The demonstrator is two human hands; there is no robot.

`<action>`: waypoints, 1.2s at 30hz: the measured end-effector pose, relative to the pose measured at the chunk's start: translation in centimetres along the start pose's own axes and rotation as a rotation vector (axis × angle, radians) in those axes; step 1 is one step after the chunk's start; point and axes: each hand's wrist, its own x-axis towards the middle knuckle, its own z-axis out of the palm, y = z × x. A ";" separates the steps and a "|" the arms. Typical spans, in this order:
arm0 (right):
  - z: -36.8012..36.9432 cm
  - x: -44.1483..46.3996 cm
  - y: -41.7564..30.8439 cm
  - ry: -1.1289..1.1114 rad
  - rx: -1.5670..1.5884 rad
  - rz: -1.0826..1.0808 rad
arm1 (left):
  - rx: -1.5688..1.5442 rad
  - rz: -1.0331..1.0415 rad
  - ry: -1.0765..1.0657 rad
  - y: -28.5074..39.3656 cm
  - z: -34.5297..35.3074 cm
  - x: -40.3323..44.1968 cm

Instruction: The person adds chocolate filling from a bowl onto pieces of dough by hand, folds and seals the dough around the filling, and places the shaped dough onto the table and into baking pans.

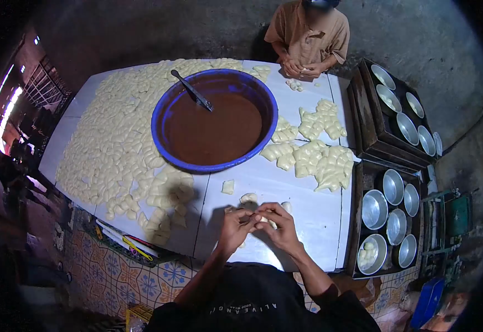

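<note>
My left hand [237,226] and my right hand [279,227] meet over the near part of the white table. Their fingers are closed together on a small piece of pale dough [270,223], partly hidden by the fingers. Just beyond them lie a dough piece [248,198] and a squarish dough piece [228,187]. Another small lump [287,207] sits beside my right hand. Farther off stands a large blue basin [158,141] of smooth brown filling [213,133], with a dark-handled utensil [192,91] resting in it.
Many cut dough pieces [108,133] cover the table's left side; flattened dough clusters [332,166] lie right of the basin. Wooden crates [357,216] hold round metal tins [375,209], one containing dough balls [367,254]. Across the table a co-worker's hands [302,68] work with dough.
</note>
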 end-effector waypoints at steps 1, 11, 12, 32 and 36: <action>0.0 -0.6 0.6 0.004 -0.053 0.004 | -0.086 0.037 0.042 -0.6 0.3 0.0; -1.6 -2.1 3.0 -0.555 0.516 0.747 | -0.138 0.220 -0.106 -3.4 0.3 -1.8; -2.0 -1.6 2.0 -0.679 0.684 0.868 | -0.236 0.162 -0.075 -2.7 0.7 -2.6; -4.1 0.8 8.1 -0.802 -0.919 -0.100 | 0.145 0.317 0.318 -9.2 -3.6 -4.3; -0.6 -0.7 11.2 -0.460 -0.833 -0.021 | 0.093 0.303 0.388 -7.0 -4.1 -4.1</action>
